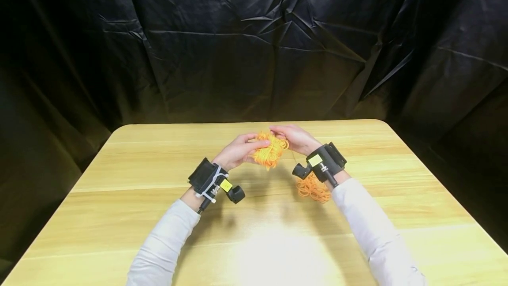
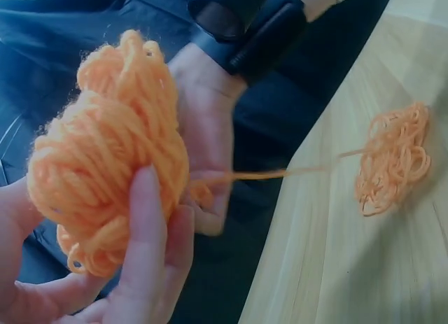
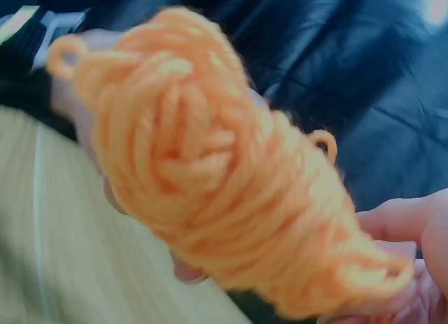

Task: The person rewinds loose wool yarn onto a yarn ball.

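Note:
A thick orange ball of yarn [image 1: 268,156] is held above the table by my left hand [image 1: 237,150], thumb on one side and fingers on the other. In the left wrist view the wound yarn ball [image 2: 112,156] looks lumpy, with loops poking out at its ends. My right hand [image 1: 296,138] is at the ball's right end, its fingers curled around the yarn strand [image 2: 259,175]. That strand runs from the right hand down to a loose tangle of orange yarn [image 1: 311,188] on the table. In the right wrist view the ball hides much of the left hand.
The light wooden table [image 1: 119,215] has rounded far corners. Behind it hangs a creased black curtain [image 1: 214,65]. Black wrist straps with small cameras sit on both wrists; the right one [image 1: 326,162] partly overlaps the tangle in the head view.

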`<action>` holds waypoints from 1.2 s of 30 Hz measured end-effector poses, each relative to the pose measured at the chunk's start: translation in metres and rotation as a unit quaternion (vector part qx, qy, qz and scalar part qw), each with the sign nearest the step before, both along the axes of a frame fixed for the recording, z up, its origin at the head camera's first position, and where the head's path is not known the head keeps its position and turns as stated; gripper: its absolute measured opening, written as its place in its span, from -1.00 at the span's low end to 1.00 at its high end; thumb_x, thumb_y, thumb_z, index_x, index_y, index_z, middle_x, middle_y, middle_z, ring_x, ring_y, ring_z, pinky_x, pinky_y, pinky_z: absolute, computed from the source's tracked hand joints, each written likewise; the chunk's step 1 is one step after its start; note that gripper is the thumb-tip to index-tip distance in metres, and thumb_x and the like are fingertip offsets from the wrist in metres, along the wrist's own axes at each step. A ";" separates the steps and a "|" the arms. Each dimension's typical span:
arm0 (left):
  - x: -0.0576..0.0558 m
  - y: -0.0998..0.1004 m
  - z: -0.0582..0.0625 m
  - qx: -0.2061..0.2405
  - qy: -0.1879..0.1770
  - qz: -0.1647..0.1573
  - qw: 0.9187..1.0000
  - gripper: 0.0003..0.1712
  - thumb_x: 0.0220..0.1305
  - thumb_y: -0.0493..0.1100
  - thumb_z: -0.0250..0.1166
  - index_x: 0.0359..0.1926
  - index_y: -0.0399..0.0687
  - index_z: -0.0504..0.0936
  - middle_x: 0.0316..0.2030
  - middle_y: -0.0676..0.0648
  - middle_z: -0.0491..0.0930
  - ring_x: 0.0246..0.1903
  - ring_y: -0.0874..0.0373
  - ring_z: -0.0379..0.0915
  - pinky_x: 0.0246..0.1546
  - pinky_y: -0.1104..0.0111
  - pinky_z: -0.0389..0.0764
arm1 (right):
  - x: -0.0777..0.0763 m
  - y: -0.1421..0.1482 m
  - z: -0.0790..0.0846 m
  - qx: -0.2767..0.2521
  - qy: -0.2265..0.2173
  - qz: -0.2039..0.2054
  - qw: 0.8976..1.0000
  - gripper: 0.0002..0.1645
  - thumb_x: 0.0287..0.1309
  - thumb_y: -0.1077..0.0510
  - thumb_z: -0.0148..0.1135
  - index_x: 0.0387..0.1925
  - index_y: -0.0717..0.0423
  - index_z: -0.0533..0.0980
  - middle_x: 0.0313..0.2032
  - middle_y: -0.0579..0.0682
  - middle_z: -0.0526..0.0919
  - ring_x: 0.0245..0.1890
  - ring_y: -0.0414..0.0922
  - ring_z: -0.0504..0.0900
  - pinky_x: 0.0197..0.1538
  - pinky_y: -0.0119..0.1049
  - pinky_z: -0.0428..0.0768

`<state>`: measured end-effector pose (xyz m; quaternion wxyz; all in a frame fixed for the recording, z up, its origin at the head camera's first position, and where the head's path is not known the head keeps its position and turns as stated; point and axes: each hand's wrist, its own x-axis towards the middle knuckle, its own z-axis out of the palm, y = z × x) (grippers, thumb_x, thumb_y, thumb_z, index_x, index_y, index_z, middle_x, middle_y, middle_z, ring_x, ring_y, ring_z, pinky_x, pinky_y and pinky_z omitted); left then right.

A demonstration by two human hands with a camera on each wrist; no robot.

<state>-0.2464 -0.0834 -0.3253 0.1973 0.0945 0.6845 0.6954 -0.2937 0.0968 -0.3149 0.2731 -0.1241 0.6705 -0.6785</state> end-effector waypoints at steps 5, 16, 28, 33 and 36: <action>-0.001 0.002 0.000 -0.032 -0.003 0.017 0.999 -0.61 0.19 -0.17 0.16 0.00 -0.27 0.36 -0.29 -0.12 0.58 -0.36 0.10 0.58 -0.22 0.15 0.55 | 0.007 -0.001 0.016 0.108 0.110 -0.018 0.988 -0.72 0.24 0.09 -0.02 -0.43 0.21 0.47 -0.77 -0.11 0.21 -0.75 -0.23 0.16 -0.58 -0.48 0.25; -0.010 0.004 0.002 -0.065 -0.002 0.083 0.994 -0.52 0.14 -0.10 0.22 0.04 -0.21 0.34 -0.15 -0.23 0.53 -0.23 0.00 0.56 -0.23 0.19 0.56 | 0.040 0.002 0.050 0.173 0.227 -0.058 0.957 -0.66 0.25 0.07 -0.03 -0.28 0.30 0.50 -0.77 -0.06 0.22 -0.77 -0.19 0.15 -0.66 -0.44 0.17; -0.013 0.007 0.008 -0.034 0.018 0.165 0.985 -0.48 0.15 -0.13 0.21 0.08 -0.20 0.25 -0.08 -0.25 0.47 -0.18 -0.02 0.52 -0.25 0.21 0.57 | 0.085 0.013 0.024 0.109 0.234 -0.008 0.966 -0.65 0.24 0.07 -0.01 -0.10 0.22 0.51 -0.68 -0.05 0.25 -0.72 -0.19 0.15 -0.61 -0.45 0.16; -0.014 0.007 0.009 0.004 0.030 0.171 0.985 -0.51 0.19 -0.14 0.17 0.09 -0.21 0.26 -0.10 -0.29 0.48 -0.26 0.05 0.54 -0.26 0.19 0.57 | 0.093 0.013 -0.006 0.105 0.246 0.074 0.961 -0.65 0.25 0.06 -0.03 -0.10 0.17 0.54 -0.60 -0.04 0.37 -0.63 -0.15 0.28 -0.51 -0.45 0.31; -0.015 0.008 0.010 0.027 0.031 0.166 0.985 -0.53 0.21 -0.13 0.15 0.09 -0.21 0.27 -0.10 -0.28 0.48 -0.24 0.04 0.54 -0.21 0.14 0.55 | 0.089 0.011 -0.024 0.089 0.236 0.116 0.961 -0.66 0.25 0.07 -0.03 -0.11 0.18 0.54 -0.55 -0.04 0.45 -0.51 -0.10 0.38 -0.37 -0.40 0.43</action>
